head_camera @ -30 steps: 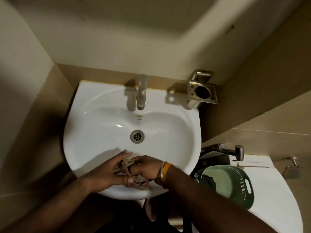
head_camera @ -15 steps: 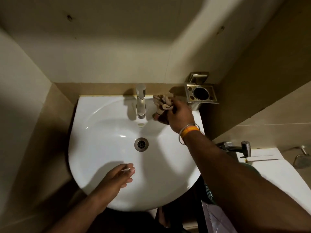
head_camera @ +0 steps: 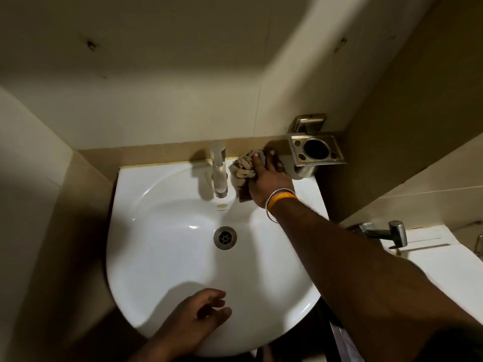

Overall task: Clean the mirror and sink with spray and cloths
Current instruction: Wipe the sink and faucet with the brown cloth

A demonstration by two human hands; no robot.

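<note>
Bare forearms; right wrist (head_camera: 281, 205) wears an orange band beside a silver bangle.

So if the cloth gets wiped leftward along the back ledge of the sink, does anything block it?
Yes. The faucet stands on the sink ledge just left of the cloth that the right hand presses there, so the wipe would have to go around its base.
</note>
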